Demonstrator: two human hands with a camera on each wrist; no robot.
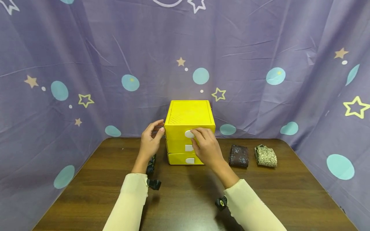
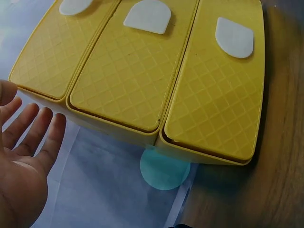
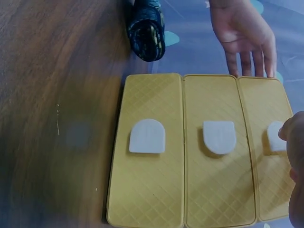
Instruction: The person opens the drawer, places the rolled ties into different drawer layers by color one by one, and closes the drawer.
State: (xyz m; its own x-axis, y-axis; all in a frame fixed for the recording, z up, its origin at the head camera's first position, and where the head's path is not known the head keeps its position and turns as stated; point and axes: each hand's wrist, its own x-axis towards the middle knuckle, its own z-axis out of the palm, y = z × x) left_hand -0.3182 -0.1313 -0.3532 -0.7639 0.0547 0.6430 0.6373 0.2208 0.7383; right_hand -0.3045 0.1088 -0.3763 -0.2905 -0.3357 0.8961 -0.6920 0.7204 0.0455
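Observation:
A yellow three-drawer box stands at the back of the table, its drawers appearing flush in the right wrist view. My right hand is at the top drawer's white handle, with its fingertips pinching the handle's right edge. Beside the box's left side is my left hand, its fingers extended close to the top drawer's corner; the left wrist view shows its palm and spread fingers. The middle handle and bottom handle are untouched.
Right of the box lie a rolled dark patterned necktie and a rolled gold patterned one. Another rolled dark blue-green necktie lies to the box's left, partly behind my left wrist in the head view. A purple curtain hangs behind the table.

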